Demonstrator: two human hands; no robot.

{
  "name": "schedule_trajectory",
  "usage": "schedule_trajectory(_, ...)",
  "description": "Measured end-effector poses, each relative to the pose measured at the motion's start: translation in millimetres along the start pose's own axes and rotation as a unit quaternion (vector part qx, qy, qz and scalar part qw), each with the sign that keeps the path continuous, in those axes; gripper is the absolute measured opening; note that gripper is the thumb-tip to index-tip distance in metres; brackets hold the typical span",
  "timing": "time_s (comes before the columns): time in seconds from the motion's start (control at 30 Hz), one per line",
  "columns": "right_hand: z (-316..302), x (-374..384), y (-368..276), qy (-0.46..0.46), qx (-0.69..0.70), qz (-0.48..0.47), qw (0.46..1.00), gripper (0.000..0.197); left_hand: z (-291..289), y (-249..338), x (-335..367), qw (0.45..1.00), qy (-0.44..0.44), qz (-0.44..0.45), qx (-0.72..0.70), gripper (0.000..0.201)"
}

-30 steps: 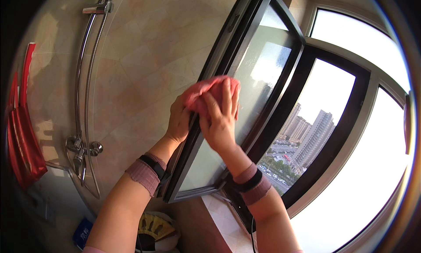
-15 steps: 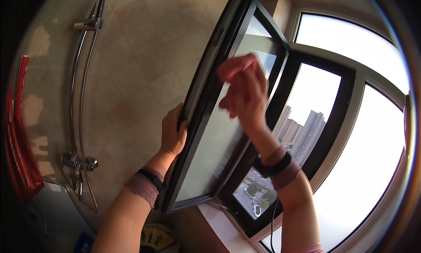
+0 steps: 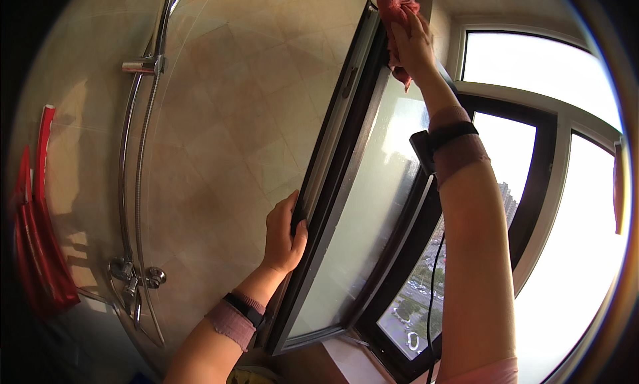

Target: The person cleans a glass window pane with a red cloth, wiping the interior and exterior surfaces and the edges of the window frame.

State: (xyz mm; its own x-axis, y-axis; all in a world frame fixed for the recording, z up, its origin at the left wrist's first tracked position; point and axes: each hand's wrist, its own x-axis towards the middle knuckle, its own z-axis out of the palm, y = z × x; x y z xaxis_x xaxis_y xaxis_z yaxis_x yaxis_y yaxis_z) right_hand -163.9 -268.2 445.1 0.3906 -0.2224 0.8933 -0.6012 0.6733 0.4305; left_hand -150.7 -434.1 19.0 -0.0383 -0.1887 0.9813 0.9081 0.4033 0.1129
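An open window sash (image 3: 353, 251) with a dark frame and a pale glass pane stands swung inward in front of me. My left hand (image 3: 285, 236) grips the sash's outer edge about halfway up, fingers wrapped behind it and thumb on the near side. High at the sash's top corner, my right hand (image 3: 416, 47) presses a red-pink cloth (image 3: 397, 9) against the frame. Part of the cloth hangs down below the fingers over the glass. Both wrists wear a dark strap over a mauve band.
At left, a chrome shower rail with hose (image 3: 126, 164) and a mixer tap (image 3: 136, 277) are fixed to the tiled wall (image 3: 226, 137). A red bag-like item (image 3: 43, 251) hangs at far left. A black cable (image 3: 436, 284) dangles beside my right arm, before the window opening.
My right hand has moved up with the cloth, from in front of the pane to the sash's top corner. The left hand keeps its hold on the edge. The whole view has shifted.
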Motion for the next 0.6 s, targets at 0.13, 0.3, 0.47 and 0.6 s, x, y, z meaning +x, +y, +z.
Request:
schedule_trajectory(0.13,4,-4,15,0.006,-0.002,0.009,1.0,0.057,2,-8,-4,1.0,-0.022,-0.016,-0.011,0.056)
schedule_trajectory(0.3,6,-6,55,0.042,-0.102,-0.068,0.992,0.048,1,-9,-6,0.998,-0.04,-0.047,-0.015,0.057)
schedule_trajectory(0.47,5,-15,61,0.045,-0.114,-0.106,0.987,0.054,1,-6,-3,0.997,-0.032,-0.054,-0.044,0.055)
schedule_trajectory(0.6,-12,-25,33,-0.013,-0.096,-0.032,0.995,0.055,-1,-4,-3,0.996,-0.04,-0.055,-0.049,0.054)
